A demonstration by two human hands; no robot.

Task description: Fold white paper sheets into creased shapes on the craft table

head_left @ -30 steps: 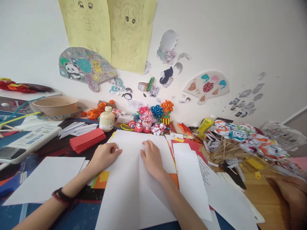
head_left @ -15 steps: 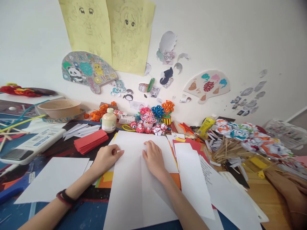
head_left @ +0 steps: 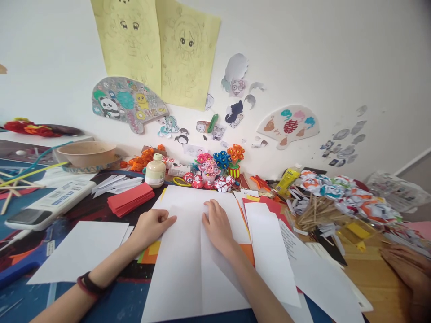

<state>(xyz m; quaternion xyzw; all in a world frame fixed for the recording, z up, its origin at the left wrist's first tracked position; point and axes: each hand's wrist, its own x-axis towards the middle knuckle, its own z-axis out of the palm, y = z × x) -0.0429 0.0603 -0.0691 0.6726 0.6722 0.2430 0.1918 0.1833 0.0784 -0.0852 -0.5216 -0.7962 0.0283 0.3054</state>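
A large sheet of white paper (head_left: 182,269) with a lengthwise crease lies in front of me, on top of other white and coloured sheets. My left hand (head_left: 153,226) is at its left edge, fingers curled and the thumb on the paper, pinching that edge. My right hand (head_left: 217,224) rests on the sheet just right of the crease, its fingers spread and lying flat. Orange paper (head_left: 248,253) shows from under the sheet on the right. To the left is a stack of red paper strips (head_left: 131,199).
Left are a white paper pile (head_left: 81,251), a blue glue gun (head_left: 23,264) and a white device (head_left: 50,206). A glue bottle (head_left: 155,171) and craft flowers (head_left: 215,163) stand at the back. Right lie a narrow white sheet (head_left: 274,255), wooden sticks (head_left: 313,211) and another person's hand (head_left: 407,267).
The camera view has shifted slightly, so the scene sits a little lower. Both hands keep nearly the same places on the white paper.
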